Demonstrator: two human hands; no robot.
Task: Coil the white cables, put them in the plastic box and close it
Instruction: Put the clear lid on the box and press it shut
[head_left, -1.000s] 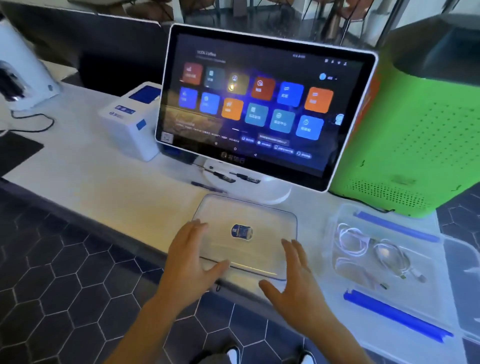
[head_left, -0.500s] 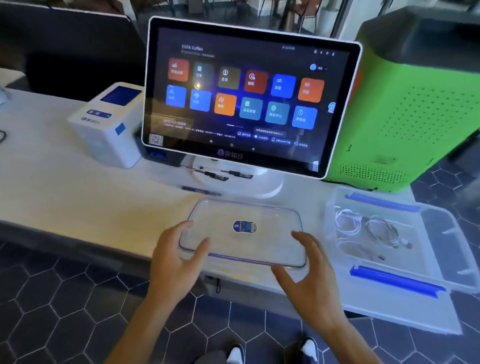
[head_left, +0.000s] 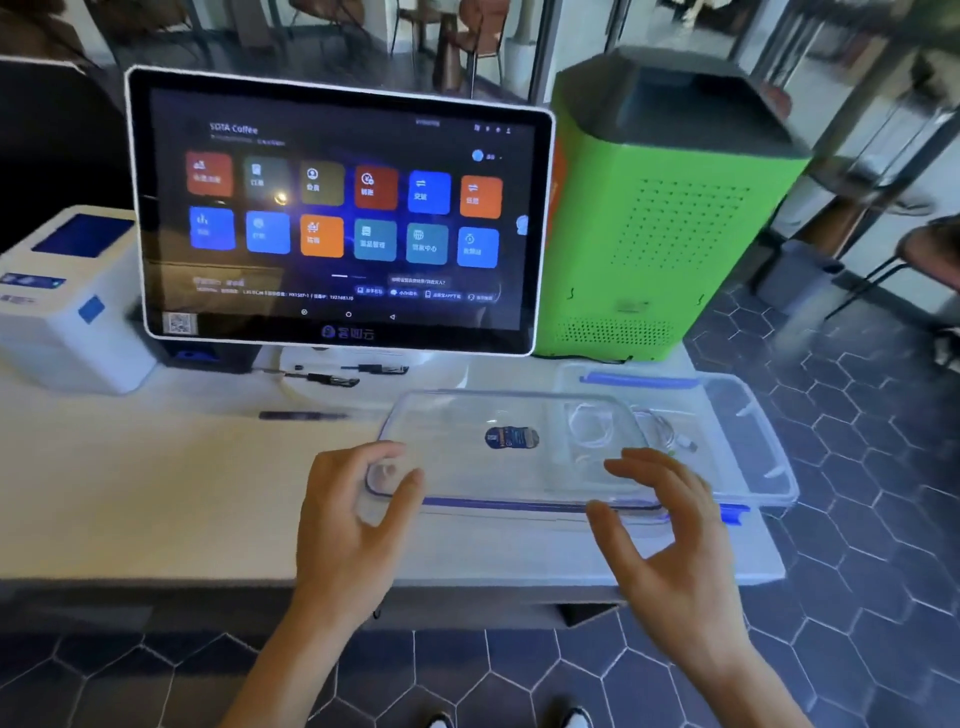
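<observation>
Pale and smooth, the counter (head_left: 130, 493) runs above a dark hexagon-tiled floor, with a white label printer (head_left: 67, 301) at its far left, then a touchscreen terminal (head_left: 337, 213) showing coloured app tiles, then a green perforated machine (head_left: 670, 218) towards the right. In front of the terminal, the left hand (head_left: 353, 525) pinches the near-left corner of the clear lid (head_left: 467, 452), thumb on top and fingers curled beneath. The lid, transparent with a small blue oval sticker at its centre and a blue seal along the near edge, is held roughly level, and its right part overlaps the left side of the plastic box (head_left: 748, 421). The right hand (head_left: 670, 535) sits at the lid's near-right corner with fingers spread and bent; whether it actually grips the rim or only touches it I cannot tell. The box is clear and shallow, with blue latch strips on its far and near sides, and it rests on the counter's right end. The white cables (head_left: 597, 431) lie coiled inside it, seen partly through the lid. By my reading the coiling and stowing are done and the closing step is in hand. The next move calls for carrying the lid further right, squaring it over the rim, setting it down evenly and pressing the latches home.
</observation>
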